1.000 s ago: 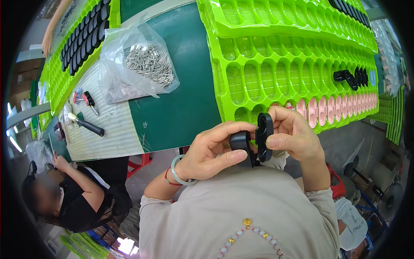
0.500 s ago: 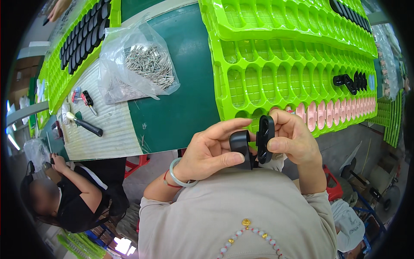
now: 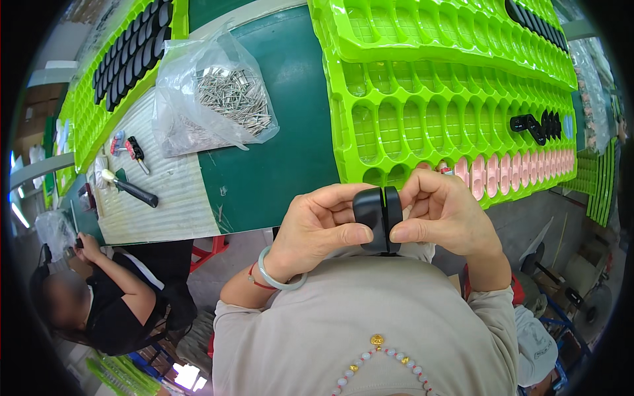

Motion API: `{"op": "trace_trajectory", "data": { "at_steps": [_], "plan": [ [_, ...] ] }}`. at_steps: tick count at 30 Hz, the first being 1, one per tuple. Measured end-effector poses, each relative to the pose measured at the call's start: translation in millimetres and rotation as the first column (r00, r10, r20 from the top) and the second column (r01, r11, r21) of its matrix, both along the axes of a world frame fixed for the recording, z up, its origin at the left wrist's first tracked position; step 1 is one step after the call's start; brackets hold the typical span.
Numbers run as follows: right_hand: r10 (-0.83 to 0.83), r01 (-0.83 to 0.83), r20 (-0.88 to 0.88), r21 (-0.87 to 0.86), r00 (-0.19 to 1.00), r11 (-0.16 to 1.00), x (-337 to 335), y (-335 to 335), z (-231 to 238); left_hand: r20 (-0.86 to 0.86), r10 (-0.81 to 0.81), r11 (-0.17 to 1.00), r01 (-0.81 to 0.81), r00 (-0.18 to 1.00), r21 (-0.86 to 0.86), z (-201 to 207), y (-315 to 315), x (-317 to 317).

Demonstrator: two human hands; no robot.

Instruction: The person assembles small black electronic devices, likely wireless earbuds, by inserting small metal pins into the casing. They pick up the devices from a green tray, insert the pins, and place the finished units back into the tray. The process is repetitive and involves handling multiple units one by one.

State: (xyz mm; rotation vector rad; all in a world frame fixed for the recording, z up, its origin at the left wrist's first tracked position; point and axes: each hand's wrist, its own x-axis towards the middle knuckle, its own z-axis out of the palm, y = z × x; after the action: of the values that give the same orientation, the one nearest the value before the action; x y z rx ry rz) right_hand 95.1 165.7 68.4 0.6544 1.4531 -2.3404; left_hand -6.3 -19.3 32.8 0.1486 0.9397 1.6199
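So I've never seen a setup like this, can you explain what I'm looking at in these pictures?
Sure. There's no robot here, just a person's two bare hands. Every picture comes from one wide fisheye camera worn on the head and looking down, so straight edges bend toward the rim.

The left hand pinches a smooth black piece; the right hand holds a slimmer black piece close beside it. Whether they touch is hard to tell.

On the green table lie a clear plastic bag of thin metal pins and a dark-handled tool. At right, a bright green tray holds pink pieces. Another person sits at left.
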Motion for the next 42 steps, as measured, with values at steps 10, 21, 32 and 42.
{"op": "trace_trajectory", "data": {
  "at_steps": [10,21,32,42],
  "plan": [
    [0.107,-0.099,-0.009,0.308,0.994,0.946,-0.5,-2.8,5.0,-0.097,-0.008,0.997,0.002,0.995,-0.071,8.7,2.9,1.1],
    [0.218,-0.163,-0.075,0.447,0.973,0.879,-9.4,3.8,3.0,-0.287,-0.029,0.988,-0.017,0.957,-0.157,18.1,8.7,-6.6],
    [0.145,-0.145,0.018,0.016,0.989,0.989,-17.0,20.9,2.0,0.046,-0.02,1.0,0.021,0.999,-0.001,14.7,14.2,-19.6],
    [0.057,-0.058,0.012,0.194,0.998,0.979,-31.6,26.4,12.4,0.124,0.093,0.981,-0.112,0.988,0.156,-2.6,16.8,-28.0]
  ]
}}
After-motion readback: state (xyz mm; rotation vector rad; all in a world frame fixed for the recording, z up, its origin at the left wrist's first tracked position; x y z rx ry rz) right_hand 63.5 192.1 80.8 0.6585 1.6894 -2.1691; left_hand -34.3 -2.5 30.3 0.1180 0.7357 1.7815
